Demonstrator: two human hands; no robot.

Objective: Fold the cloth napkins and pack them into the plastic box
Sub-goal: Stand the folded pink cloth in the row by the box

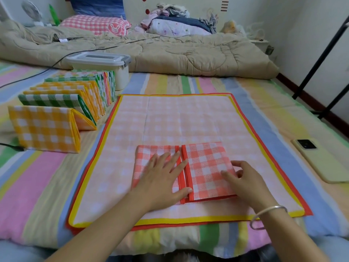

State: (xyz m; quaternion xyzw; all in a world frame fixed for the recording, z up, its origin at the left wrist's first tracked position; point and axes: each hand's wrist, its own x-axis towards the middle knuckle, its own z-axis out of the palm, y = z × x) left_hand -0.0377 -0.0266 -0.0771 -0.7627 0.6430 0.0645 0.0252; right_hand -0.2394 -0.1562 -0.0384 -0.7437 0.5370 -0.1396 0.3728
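Note:
A red-checked napkin (205,163) lies folded with both side flaps turned in to the middle, on top of spread-out napkins (170,118) with yellow and red borders. My left hand (162,178) presses flat on the left flap, fingers straight. My right hand (245,178) pinches the right flap's outer edge with curled fingers. A row of folded yellow and green checked napkins (56,110) stands at the left. Behind that row sits the plastic box (105,65), white with a grey lid that is closed.
A phone (321,159) lies face down on the striped bed sheet (37,186) at the right. A beige quilt (170,52), a pink pillow and a clothes pile lie at the back. A black cable crosses the left side. A black rack stands far right.

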